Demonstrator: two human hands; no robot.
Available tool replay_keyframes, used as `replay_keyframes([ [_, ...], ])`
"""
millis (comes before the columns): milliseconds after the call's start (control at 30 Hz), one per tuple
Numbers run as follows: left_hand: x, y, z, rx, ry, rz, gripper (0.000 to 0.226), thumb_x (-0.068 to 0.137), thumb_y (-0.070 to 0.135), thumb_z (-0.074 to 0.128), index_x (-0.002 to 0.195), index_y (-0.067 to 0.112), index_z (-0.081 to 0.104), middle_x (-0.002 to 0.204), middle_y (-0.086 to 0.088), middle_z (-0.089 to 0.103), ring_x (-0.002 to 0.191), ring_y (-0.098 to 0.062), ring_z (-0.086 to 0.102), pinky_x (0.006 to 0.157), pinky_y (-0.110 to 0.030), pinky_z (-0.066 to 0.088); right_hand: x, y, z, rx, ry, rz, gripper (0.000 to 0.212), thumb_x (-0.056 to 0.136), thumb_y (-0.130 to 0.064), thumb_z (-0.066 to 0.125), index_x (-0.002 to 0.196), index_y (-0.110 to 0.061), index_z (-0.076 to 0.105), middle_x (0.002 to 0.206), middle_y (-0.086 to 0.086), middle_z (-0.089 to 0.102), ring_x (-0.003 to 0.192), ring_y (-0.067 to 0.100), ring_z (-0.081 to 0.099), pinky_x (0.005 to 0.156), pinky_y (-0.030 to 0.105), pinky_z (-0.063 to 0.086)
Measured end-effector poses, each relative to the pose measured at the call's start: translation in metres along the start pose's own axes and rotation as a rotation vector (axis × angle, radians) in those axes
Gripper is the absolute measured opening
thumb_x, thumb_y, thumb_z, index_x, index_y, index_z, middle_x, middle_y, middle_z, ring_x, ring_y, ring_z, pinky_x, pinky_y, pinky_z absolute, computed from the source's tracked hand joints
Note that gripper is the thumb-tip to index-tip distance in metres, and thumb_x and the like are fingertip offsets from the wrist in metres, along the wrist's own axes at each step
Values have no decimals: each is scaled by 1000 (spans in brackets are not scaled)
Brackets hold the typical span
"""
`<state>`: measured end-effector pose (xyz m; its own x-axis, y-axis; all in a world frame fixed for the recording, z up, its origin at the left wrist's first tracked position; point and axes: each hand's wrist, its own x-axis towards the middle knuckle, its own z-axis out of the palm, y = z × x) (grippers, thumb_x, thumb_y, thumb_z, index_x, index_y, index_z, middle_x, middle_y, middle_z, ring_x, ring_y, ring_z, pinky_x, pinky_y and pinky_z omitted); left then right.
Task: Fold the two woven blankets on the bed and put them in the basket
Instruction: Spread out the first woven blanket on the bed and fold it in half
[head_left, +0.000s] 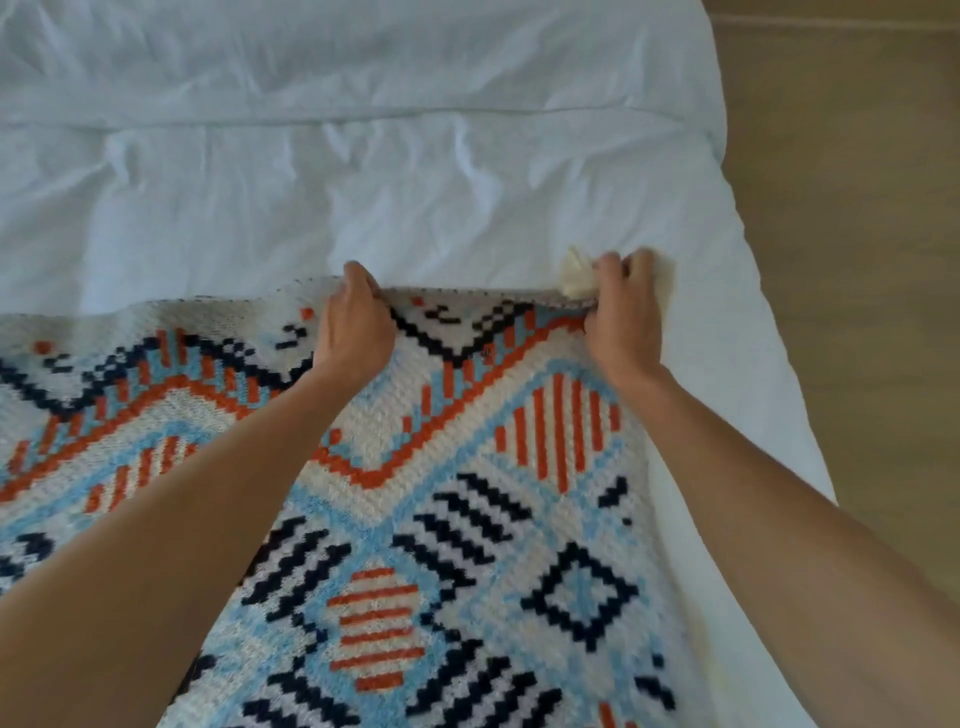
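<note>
A woven blanket with a cream ground and orange, light blue and navy geometric patterns lies spread over the near part of the bed. My left hand pinches its far edge near the middle. At the blanket's far right corner, my right hand grips the edge, and a cream tassel sticks out beside the fingers. Both forearms reach across the blanket and hide parts of it. Only this one blanket shows, and no basket is in view.
The bed is covered by a wrinkled white sheet that stretches beyond the blanket to the far side. The bed's right edge runs diagonally, with a light wooden floor beyond it.
</note>
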<state>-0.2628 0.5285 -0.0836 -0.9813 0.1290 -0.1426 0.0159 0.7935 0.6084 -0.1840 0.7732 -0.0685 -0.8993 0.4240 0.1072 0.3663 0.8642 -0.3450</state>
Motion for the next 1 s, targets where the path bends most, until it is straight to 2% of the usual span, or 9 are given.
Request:
replay_keyframes([
  [100, 2, -3, -1, -75, -11, -10, 30, 92, 2, 38, 119, 13, 34, 84, -4, 52, 67, -20, 48, 47, -31, 37, 24, -13, 4, 148, -78, -58, 60, 86, 5, 52, 139, -16, 34, 145, 18, 25, 129, 33, 37, 96, 34, 43],
  [167, -9, -2, 6, -98, -162, 38, 64, 86, -3, 45, 139, 21, 19, 105, -8, 54, 81, -22, 53, 66, -38, 51, 21, -17, 15, 109, -242, -30, 79, 87, -1, 56, 149, -27, 14, 157, 11, 3, 142, 31, 16, 103, 37, 32],
  [233, -17, -1, 12, -40, -256, 69, 85, 81, -4, 51, 145, 32, 9, 130, -15, 45, 102, -31, 52, 89, -49, 47, 3, -13, 26, 1, -312, -23, 77, 89, -12, 59, 149, -26, 13, 157, 11, -1, 143, 33, 10, 110, 46, 25],
  [300, -16, -3, 17, 106, -318, 63, 81, 85, 7, 57, 148, 29, 12, 151, -16, 23, 124, -34, 42, 101, -48, 37, -22, -6, 33, -97, -309, -53, 66, 92, -21, 55, 148, -20, 20, 156, 15, 5, 142, 34, 12, 115, 49, 17],
  [400, -13, -10, 22, 273, -431, 47, 70, 90, 22, 55, 148, 25, 16, 158, -12, 3, 138, -38, 27, 107, -49, 32, -57, 7, 37, -155, -288, -70, 50, 98, -29, 40, 144, -14, 29, 155, 15, 16, 142, 31, 13, 117, 47, 13],
  [533, -24, 1, 27, 407, -344, 82, 68, 87, 13, 51, 146, 17, 19, 155, -17, 6, 140, -41, 15, 111, -55, 23, -97, 20, 25, -129, -281, -35, 46, 99, -32, 35, 141, -14, 35, 154, 12, 22, 142, 28, 16, 115, 43, 13],
  [667, -70, 37, 52, 507, -142, 345, 47, 82, 9, 52, 128, 7, 41, 129, -15, 40, 115, -29, 40, 98, -41, 39, -152, 32, 4, -67, -225, 60, 44, 95, -22, 44, 137, -10, 41, 148, 13, 33, 138, 27, 27, 115, 42, 24],
  [833, -150, 88, 103, 319, -506, 454, 41, 95, 15, 37, 135, 13, 28, 118, -9, 50, 101, -24, 55, 77, -33, 51, -230, 47, -20, 3, -140, 296, 50, 89, -17, 58, 135, -5, 43, 135, 14, 49, 125, 27, 45, 104, 41, 40],
  [1000, -183, 127, 134, 259, -662, 413, 47, 98, 22, 35, 139, 24, 13, 80, -6, 54, 55, -22, 55, 42, -33, 43, -285, 66, -31, 29, -200, 462, 42, 88, -20, 60, 125, -3, 52, 100, 6, 64, 83, 20, 63, 73, 36, 52],
])
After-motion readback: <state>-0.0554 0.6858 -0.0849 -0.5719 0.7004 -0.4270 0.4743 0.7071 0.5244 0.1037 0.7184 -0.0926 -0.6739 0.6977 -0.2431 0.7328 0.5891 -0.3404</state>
